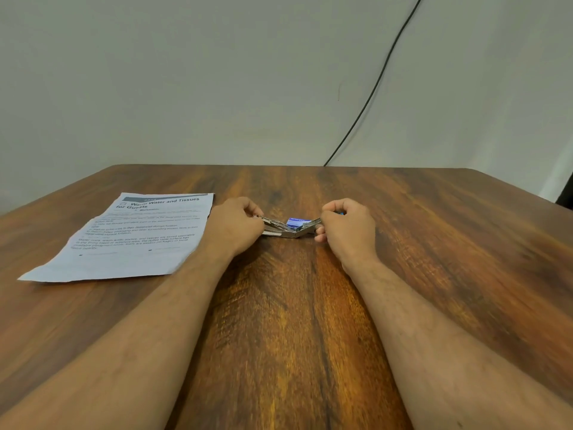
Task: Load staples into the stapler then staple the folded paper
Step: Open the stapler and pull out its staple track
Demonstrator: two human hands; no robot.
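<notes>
A metal stapler (290, 232) lies swung open on the wooden table (434, 243) between my hands. My left hand (237, 223) grips its left end with curled fingers. My right hand (345, 226) grips its raised right arm, where a bit of blue shows. A small blue staple box (294, 222) sits just behind the stapler's hinge. The printed paper (133, 237), headed "Warm Water and Tissues for Guests", lies flat on the table to the left of my left hand, untouched. I cannot see any staples.
A black cable (376, 85) runs down the pale wall behind the table's far edge. A dark object (566, 197) shows at the far right edge of the view. Both my forearms stretch over the near half of the table.
</notes>
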